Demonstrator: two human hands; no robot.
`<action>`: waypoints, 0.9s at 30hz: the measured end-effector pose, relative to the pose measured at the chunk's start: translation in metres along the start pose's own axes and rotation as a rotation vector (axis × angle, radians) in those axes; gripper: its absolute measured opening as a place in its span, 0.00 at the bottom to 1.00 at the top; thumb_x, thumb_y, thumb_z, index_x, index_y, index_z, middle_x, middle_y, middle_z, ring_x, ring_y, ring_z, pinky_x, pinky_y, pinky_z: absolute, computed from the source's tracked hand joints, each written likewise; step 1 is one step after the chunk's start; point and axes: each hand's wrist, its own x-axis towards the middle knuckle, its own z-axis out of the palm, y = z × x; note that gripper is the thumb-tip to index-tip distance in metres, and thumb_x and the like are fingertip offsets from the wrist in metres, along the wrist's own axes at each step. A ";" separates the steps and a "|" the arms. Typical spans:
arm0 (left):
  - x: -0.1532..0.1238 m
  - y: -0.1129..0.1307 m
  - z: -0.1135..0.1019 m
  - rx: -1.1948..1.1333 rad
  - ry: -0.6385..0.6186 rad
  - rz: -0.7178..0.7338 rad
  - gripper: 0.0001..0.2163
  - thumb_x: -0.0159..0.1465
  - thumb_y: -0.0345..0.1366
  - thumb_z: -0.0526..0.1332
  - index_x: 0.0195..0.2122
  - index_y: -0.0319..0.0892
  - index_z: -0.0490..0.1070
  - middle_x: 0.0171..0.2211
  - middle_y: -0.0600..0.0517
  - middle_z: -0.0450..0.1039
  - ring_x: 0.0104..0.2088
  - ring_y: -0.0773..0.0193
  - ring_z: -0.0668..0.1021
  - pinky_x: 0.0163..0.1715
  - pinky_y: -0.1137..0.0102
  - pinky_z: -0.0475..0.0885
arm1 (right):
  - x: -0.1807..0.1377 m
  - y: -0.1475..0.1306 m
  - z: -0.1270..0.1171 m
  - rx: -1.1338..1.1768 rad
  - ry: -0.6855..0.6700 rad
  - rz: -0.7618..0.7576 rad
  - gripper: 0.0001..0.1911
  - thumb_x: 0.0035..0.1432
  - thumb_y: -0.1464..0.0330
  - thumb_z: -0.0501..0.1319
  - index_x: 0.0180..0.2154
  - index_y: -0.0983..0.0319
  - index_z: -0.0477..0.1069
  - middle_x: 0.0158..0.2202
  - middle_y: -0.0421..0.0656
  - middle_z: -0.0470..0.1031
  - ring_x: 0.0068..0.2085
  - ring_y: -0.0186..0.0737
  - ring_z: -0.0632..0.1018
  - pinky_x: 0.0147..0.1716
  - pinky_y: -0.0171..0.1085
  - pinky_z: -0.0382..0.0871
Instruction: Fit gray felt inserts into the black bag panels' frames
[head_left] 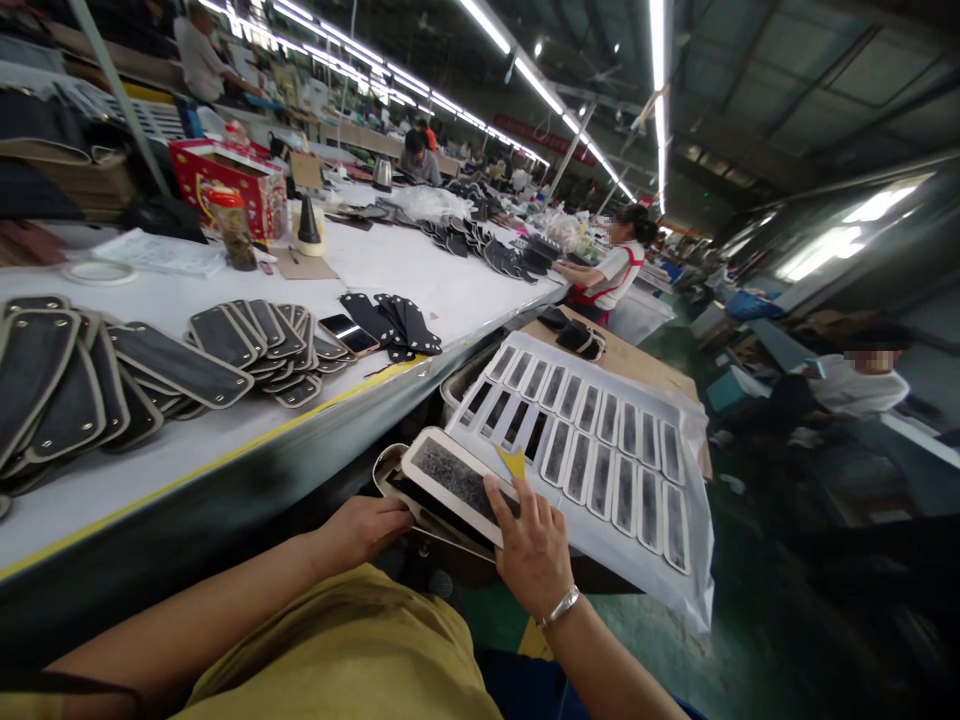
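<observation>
In front of my body lies a long rounded panel (454,475), dark speckled in the middle with a broad pale border. My right hand (534,548), a silver bracelet at its wrist, grips the panel's right end, fingers laid over its top. Under the panel is a black piece with a cream edge (388,468), mostly covered. My left hand (369,530) pinches this lower piece near its left end. A small yellow pointed piece (511,462) shows just beyond my right fingertips. Similar pale-bordered strips (577,465) lie in two rows on a white sheet (690,600).
Along the left runs a white worktable (360,255) with stacks of dark cream-edged pieces (217,355), black pieces (405,322) and a phone (349,334). Farther back are a jar (238,240), a red box (251,190) and a thread cone (308,222). Co-workers sit beyond.
</observation>
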 end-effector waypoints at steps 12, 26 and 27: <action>-0.003 0.008 0.005 -0.106 0.168 -0.081 0.16 0.65 0.44 0.52 0.41 0.44 0.77 0.41 0.46 0.77 0.38 0.55 0.77 0.39 0.64 0.70 | 0.034 -0.019 0.007 -0.135 -0.056 -0.206 0.34 0.56 0.71 0.54 0.63 0.48 0.47 0.54 0.55 0.62 0.42 0.54 0.68 0.35 0.48 0.60; -0.004 -0.004 0.008 0.207 0.288 0.280 0.10 0.64 0.31 0.54 0.40 0.37 0.75 0.38 0.45 0.78 0.32 0.60 0.80 0.30 0.70 0.74 | 0.021 -0.001 0.008 -0.159 -0.187 -0.359 0.36 0.56 0.55 0.57 0.63 0.51 0.48 0.51 0.57 0.62 0.41 0.53 0.67 0.35 0.45 0.59; -0.005 -0.004 0.008 0.211 0.295 0.277 0.10 0.64 0.31 0.55 0.40 0.38 0.75 0.37 0.45 0.78 0.32 0.60 0.80 0.29 0.70 0.74 | 0.021 -0.001 0.008 -0.167 -0.206 -0.359 0.35 0.56 0.55 0.56 0.63 0.52 0.47 0.51 0.57 0.62 0.40 0.53 0.68 0.34 0.45 0.59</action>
